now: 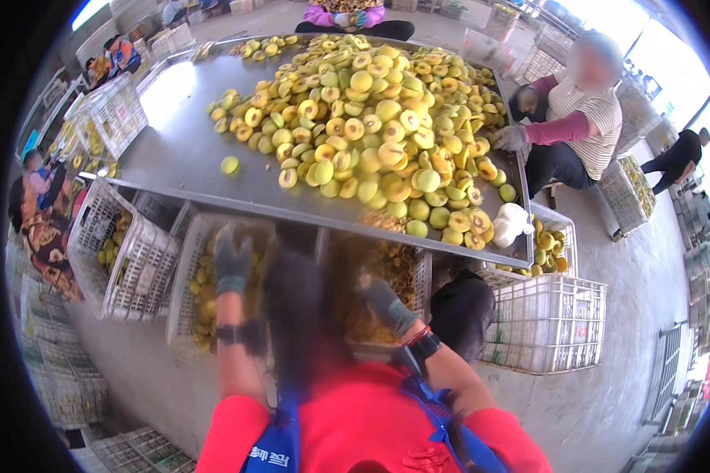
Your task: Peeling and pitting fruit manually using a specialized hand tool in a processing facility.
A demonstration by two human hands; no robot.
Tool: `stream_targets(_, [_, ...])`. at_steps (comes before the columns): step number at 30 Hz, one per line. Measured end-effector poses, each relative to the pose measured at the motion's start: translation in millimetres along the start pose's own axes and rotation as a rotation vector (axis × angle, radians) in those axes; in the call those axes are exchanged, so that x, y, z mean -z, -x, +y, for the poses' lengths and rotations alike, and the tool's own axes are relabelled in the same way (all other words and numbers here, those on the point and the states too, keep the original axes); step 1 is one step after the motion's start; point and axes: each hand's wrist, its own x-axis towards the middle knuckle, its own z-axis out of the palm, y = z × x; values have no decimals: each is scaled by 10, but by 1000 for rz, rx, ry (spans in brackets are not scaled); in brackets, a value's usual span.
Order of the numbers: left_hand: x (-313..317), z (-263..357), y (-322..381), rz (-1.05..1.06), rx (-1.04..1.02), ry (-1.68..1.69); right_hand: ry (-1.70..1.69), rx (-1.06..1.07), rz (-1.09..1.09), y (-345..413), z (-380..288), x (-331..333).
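A large heap of halved yellow-green stone fruit [355, 118] lies on the metal table [171, 159]. My left hand [234, 260], in a grey-green glove, is over a white plastic crate [183, 284] of fruit halves, just below the table edge. Its fingers are blurred, and whether it holds anything cannot be told. My right hand [384, 301], gloved alike, is over a second crate [424, 284] filled with brown pits or scraps; its fingertips are blurred too. A small pile of pits [384, 221] and a white bundle [510, 224] rest near the table's front edge.
A co-worker [580, 118] sits at the table's right side, one gloved hand at its rim. Another person [343, 18] sits beyond the far edge. Crates stand at left [148, 266] and right [547, 325]. My knees are between and beside the crates below the table.
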Motion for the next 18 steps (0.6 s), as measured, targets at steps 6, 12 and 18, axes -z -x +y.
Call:
stream_targets(6, [-1472,461,-1044,-147,-303,166,58,57,176,107,-230,-23])
stream_targets(12, [-2317,343,-1529,-451,-267,7,-57,-78,168,123,93,155])
stream_targets(18, [-2101,1103,-1194,-567,-463,55,-256,-131,208,173,188,206])
